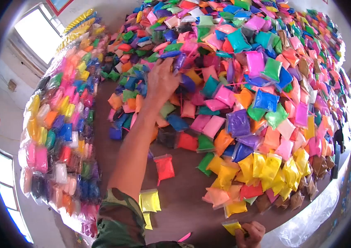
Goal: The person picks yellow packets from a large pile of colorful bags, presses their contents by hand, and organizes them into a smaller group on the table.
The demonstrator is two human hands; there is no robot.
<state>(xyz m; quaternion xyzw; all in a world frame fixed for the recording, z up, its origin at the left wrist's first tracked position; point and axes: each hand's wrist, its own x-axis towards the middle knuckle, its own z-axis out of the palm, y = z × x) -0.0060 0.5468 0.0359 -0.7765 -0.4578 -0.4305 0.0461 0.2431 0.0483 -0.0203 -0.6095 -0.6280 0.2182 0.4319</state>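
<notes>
My left hand (163,80) reaches far into a big heap of small clear packets filled with coloured soft material. Its fingers curl down among blue and purple packets, touching a purple packet (179,62); what lies under the fingertips is hidden. At the bottom edge, my right hand (252,234) is closed on the corner of a small yellow packet (232,227). Between the arms, a red packet (164,167) lies by itself on the brown table (183,194). Yellow packets (150,201) rest beside my left sleeve (119,219).
Bundled multicoloured packets (66,132) in clear wrapping stand stacked along the left side. The loose heap (266,99) covers the back and right, with yellow packets (268,167) at its near edge. A clear plastic bag (311,215) hangs at the lower right. Windows (39,33) are at left.
</notes>
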